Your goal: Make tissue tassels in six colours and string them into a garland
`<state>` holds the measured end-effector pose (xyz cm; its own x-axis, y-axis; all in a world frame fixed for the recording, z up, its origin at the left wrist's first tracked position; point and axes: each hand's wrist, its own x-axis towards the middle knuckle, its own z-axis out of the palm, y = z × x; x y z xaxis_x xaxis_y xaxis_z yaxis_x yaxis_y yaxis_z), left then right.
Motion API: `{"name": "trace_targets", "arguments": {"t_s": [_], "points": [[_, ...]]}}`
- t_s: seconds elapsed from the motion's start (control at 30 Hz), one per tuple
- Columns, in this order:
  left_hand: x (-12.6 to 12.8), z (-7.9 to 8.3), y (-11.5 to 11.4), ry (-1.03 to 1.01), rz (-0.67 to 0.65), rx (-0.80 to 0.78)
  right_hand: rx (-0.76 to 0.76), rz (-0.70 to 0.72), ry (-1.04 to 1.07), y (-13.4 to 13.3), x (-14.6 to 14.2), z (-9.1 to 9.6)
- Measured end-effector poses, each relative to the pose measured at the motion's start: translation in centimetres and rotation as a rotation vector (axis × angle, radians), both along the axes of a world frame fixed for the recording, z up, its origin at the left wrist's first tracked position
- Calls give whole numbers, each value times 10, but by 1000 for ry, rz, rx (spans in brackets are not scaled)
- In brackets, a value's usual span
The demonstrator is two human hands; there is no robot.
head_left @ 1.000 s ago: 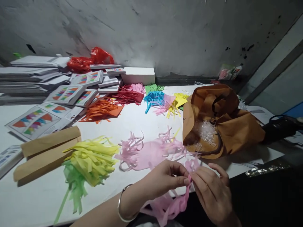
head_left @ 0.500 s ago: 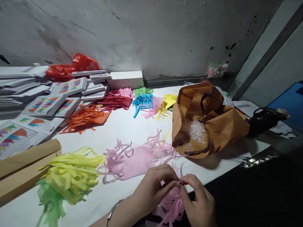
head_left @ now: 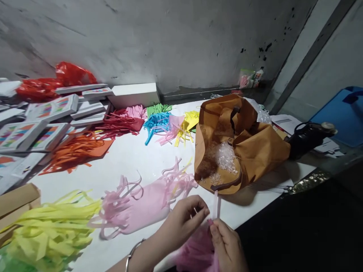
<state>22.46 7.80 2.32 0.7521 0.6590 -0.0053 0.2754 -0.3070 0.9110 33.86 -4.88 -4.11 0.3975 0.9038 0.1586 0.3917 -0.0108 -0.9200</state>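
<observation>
Now the left hand [head_left: 184, 219] stands just beside the right hand [head_left: 227, 243], no longer meeting it; apparently the right alone secures the pink tassel [head_left: 195, 249], hanging near the table [head_left: 127, 151] edge. Left fingertips: narrow, contents cannot be determined

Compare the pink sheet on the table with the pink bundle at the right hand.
The pink sheet lies spread on the table; the pink bundle is held by the right hand. The sheet looks paler and sharp, the bundle deeper and blurred. Both are pink.
</observation>
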Motion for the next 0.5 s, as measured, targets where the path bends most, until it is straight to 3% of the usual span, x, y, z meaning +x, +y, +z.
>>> {"name": "trace_targets", "arguments": {"t_s": [0.1, 0.2, 0.33, 0.5], "points": [[19, 2, 32, 60, 27, 295, 27, 34, -10, 0, 3, -6], [45, -2, 62, 247, 38, 516, 54, 76, -29, 3, 3, -8], [73, -19, 81, 396, 10, 574, 93, 93, -45, 6, 3, -12], [83, -43, 83, 471, -24, 587, 81, 110, -77, 5, 6, -18]]}}
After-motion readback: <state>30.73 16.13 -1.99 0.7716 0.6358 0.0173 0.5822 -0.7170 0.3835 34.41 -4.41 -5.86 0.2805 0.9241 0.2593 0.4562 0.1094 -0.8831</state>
